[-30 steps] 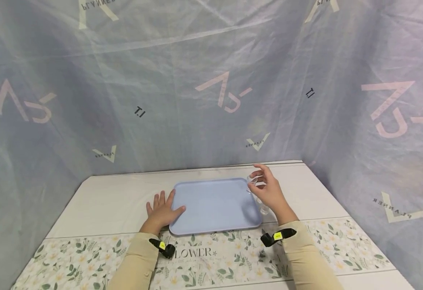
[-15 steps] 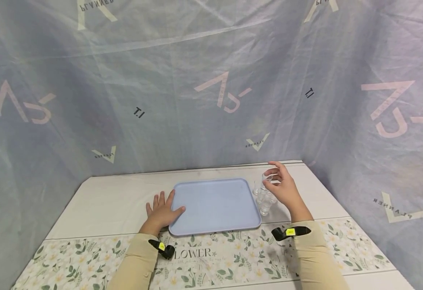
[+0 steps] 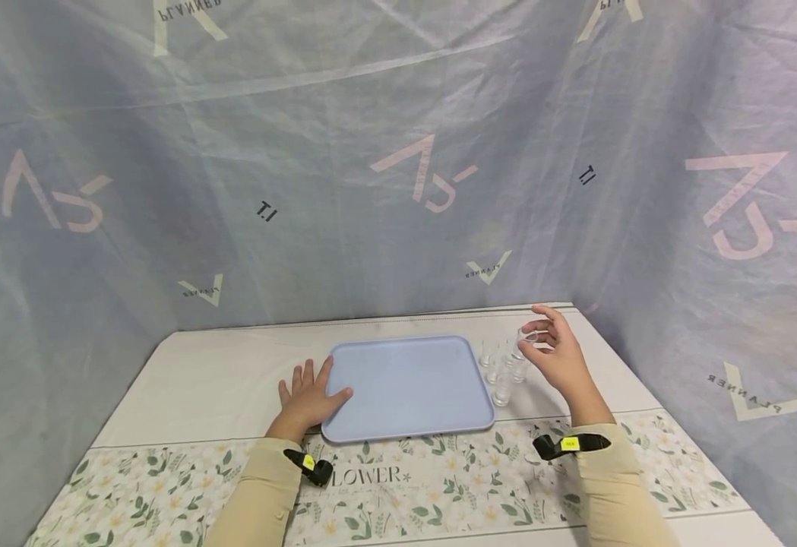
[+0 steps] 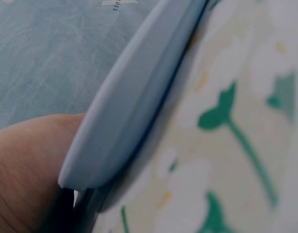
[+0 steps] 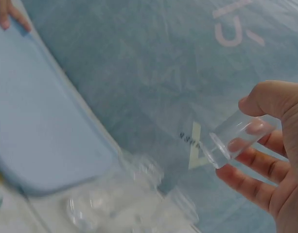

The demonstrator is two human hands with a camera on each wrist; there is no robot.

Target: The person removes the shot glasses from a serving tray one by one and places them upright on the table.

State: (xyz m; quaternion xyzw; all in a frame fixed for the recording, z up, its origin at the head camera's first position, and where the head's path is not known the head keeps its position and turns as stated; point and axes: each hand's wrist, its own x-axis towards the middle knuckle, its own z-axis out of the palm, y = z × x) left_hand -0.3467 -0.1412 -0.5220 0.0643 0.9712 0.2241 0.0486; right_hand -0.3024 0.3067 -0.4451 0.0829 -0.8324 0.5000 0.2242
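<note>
My right hand (image 3: 564, 365) pinches a small clear shot glass (image 5: 221, 145) between thumb and fingers, to the right of the tray. In the right wrist view the glass is tilted, its thick base facing left. Several similar clear glasses (image 3: 502, 390) stand close together beside the tray's right edge; some overlap, and the held glass partly covers the group. A light blue rectangular tray (image 3: 408, 387) lies in the middle of the table with nothing on it. My left hand (image 3: 308, 400) rests at the tray's left edge with fingers spread, its thumb over the rim.
The table has a white cover with a floral band (image 3: 384, 486) along the front. A grey-blue printed curtain (image 3: 343, 190) hangs behind the table and along both sides. White tabletop (image 3: 213, 380) extends left of the tray.
My right hand has moved right, carrying the glass from the tray's right edge past the other glasses, which now show more fully. The left hand and tray have stayed put.
</note>
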